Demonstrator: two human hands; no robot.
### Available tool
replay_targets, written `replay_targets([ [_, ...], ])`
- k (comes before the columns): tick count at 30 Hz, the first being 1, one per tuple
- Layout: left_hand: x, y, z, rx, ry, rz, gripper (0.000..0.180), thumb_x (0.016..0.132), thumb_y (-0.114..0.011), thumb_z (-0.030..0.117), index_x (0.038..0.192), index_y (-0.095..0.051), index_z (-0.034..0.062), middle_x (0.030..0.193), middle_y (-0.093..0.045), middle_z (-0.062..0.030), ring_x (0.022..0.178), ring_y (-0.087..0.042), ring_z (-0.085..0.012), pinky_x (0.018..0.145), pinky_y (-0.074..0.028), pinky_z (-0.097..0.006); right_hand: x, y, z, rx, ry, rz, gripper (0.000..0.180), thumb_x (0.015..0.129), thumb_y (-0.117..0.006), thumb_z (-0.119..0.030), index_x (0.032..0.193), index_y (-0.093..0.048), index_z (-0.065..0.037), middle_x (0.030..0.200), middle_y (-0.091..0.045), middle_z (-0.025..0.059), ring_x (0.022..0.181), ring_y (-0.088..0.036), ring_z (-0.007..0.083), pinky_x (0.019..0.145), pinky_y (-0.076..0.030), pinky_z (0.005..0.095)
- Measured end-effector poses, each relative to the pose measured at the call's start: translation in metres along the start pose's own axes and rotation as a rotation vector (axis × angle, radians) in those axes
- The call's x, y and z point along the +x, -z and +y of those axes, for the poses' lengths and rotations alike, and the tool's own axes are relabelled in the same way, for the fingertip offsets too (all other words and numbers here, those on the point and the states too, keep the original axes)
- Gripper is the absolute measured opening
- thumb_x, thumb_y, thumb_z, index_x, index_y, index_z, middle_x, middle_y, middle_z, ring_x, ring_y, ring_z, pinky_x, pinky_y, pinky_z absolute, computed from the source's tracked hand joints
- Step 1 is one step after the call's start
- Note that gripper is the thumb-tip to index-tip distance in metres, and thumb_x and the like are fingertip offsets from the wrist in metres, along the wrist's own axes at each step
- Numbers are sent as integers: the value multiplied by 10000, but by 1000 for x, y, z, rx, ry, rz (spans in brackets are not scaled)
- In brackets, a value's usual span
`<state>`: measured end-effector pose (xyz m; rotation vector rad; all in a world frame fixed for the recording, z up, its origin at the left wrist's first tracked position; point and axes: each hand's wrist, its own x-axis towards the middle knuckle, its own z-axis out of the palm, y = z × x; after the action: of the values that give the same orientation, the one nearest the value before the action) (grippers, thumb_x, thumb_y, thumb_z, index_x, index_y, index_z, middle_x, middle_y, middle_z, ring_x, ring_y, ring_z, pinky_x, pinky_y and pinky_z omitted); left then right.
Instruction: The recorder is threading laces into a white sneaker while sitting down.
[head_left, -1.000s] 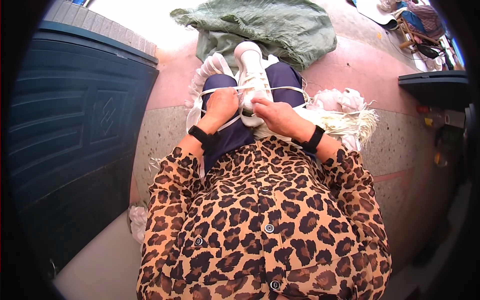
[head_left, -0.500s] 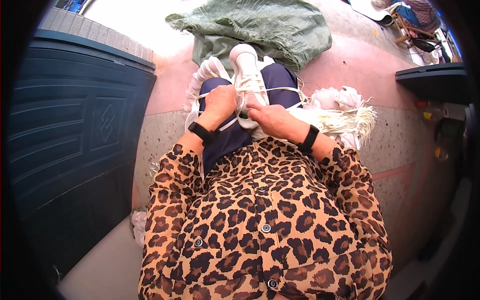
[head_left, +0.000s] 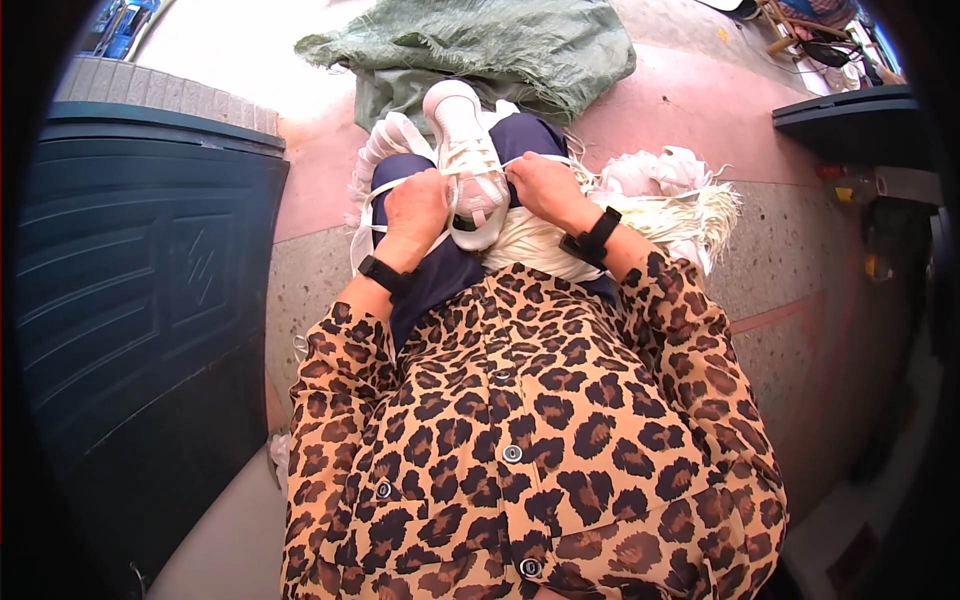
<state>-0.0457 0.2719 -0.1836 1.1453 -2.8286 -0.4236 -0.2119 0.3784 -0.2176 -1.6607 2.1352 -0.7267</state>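
Note:
A pale pink and white sneaker (head_left: 468,150) rests on my lap between my knees, its toe pointing away from me. White shoelaces (head_left: 462,160) cross its front and stretch out to both sides. At the shoe's left side, my left hand (head_left: 413,205) is closed on a shoelace, with a loop hanging by my left leg. My right hand (head_left: 552,190) pinches the shoelace on the other side, a little apart from the shoe. The fingertips of both hands are partly hidden. A bundle of cream laces (head_left: 540,243) lies across my right thigh under the right wrist.
More white shoes (head_left: 385,145) are lined up beside my left knee. Pale shoes (head_left: 655,172) and the bundle's fringed end (head_left: 712,215) are at the right. A frayed green woven sack (head_left: 480,50) lies ahead on the floor. A dark blue panelled door (head_left: 150,230) stands at the left.
My right hand has moved from the heel end of the shoe outward and forward, drawing the lace to the right. My left hand stays beside the shoe. The view has shifted slightly.

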Motion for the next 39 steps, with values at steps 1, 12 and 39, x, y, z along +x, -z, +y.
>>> replay_targets([
  [1,-2,1,0,26,-20,61,214,788,-535,233,693,-546,42,665,-572,-153,640,-570,-320,553,-448,-408,2,-2,-1,-49,6,-22,144,748,-481,-111,721,-580,-10,755,-562,153,717,-571,317,652,-460,397],
  [12,-23,4,5,155,-85,211,249,692,-646,267,755,-551,46,746,-559,-99,741,-543,-256,590,-459,-347,16,-4,-19,-664,473,45,61,679,-520,-110,671,-579,-99,627,-525,25,564,-527,156,609,-358,313],
  [39,-19,-20,-9,30,-121,267,134,733,-527,151,803,-568,44,779,-562,-100,800,-518,-261,656,-408,-381,20,-9,2,-141,70,-149,171,696,-482,-92,733,-604,21,833,-553,203,833,-516,355,741,-429,418],
])
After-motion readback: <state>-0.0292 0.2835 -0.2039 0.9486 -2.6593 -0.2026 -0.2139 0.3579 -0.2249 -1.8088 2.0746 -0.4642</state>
